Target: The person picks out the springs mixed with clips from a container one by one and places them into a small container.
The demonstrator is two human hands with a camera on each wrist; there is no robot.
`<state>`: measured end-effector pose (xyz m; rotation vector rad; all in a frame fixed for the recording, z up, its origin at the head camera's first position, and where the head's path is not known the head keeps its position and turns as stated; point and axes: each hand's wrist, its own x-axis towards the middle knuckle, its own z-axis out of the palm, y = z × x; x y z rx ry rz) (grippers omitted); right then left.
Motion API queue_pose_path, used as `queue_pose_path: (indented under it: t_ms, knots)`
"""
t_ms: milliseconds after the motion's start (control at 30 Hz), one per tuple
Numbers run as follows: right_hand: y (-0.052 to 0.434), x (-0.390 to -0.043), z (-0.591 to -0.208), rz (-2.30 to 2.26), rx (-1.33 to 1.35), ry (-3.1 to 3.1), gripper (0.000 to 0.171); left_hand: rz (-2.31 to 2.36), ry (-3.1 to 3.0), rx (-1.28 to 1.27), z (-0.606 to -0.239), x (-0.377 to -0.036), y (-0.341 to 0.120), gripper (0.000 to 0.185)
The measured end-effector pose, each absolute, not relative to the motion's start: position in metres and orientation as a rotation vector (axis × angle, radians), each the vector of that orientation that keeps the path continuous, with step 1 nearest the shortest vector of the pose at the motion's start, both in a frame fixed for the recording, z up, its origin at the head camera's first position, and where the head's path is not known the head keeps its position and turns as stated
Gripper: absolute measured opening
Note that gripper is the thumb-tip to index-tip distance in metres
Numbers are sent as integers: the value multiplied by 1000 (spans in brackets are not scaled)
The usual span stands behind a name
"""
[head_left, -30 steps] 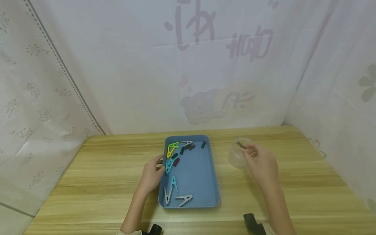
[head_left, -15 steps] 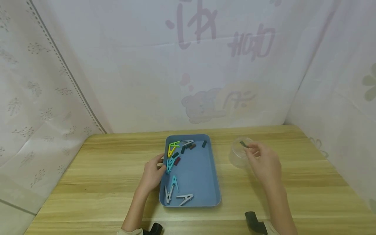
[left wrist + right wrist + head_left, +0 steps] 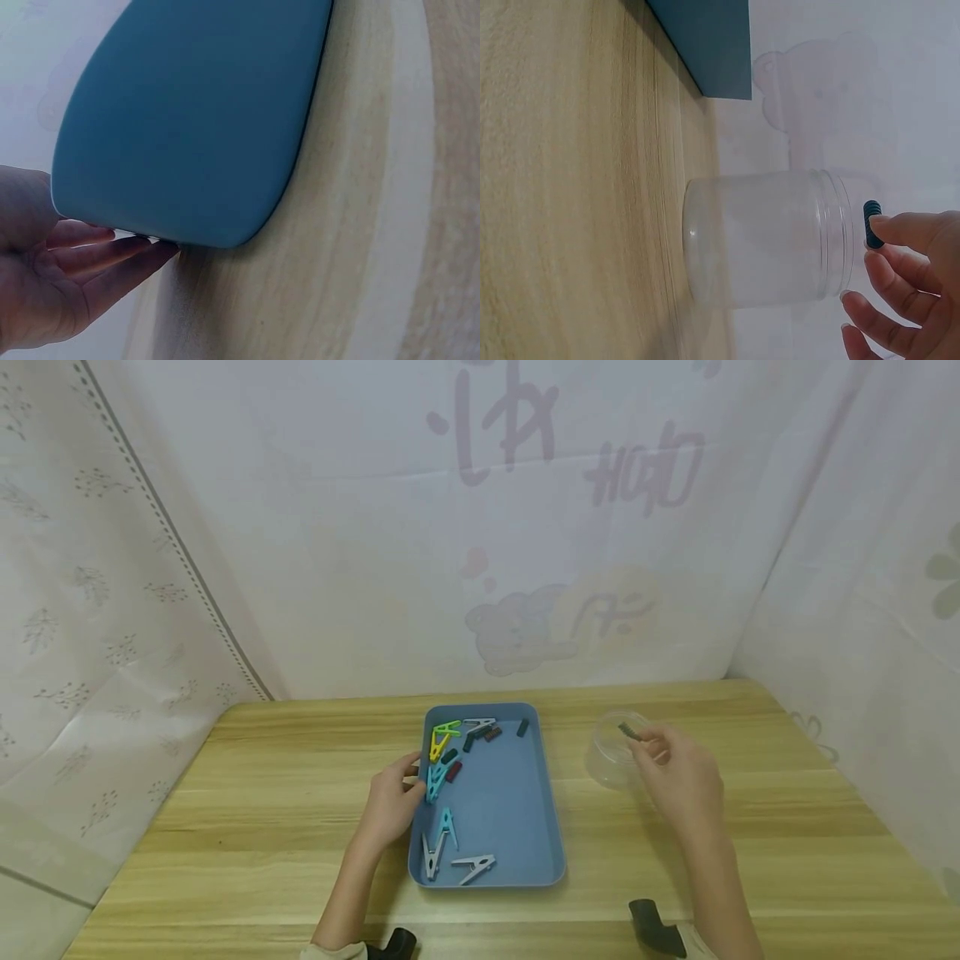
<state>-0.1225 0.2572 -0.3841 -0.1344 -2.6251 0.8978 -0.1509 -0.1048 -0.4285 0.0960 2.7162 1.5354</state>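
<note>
Right hand [image 3: 678,777]: pinches dark clip [image 3: 628,732] over open jar [image 3: 611,760], poised above mouth. Left hand [image 3: 390,806]: fingers relaxed against tray [image 3: 525,860] side, steadying it.

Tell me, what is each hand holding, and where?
The right hand pinches a small dark ridged clip by one end above the clear jar. The left hand holds nothing; its straight fingers touch the blue tray.

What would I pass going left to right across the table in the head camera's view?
Left hand → blue tray → clear jar → right hand, which pinches a small dark clip over the jar's mouth.
</note>
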Motion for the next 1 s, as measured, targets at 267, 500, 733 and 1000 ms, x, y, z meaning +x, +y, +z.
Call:
queue_pose_path:
  t_ms: [267, 500, 733, 1000]
  knots:
    - [261, -123, -387, 886, -141, -2640, 30, 1543, 2709, 97, -428, -152, -104, 49]
    - [261, -124, -388, 886, -159, -2661, 29, 1538, 2706, 96, -429, -152, -104, 50]
    - [261, -125, -387, 887, -183, -2676, 30, 1543, 2704, 88, -429, -152, -104, 49]
    - [262, -126, -389, 880, -172, -2691, 31, 1541, 2713, 91, -430, -152, -104, 49]
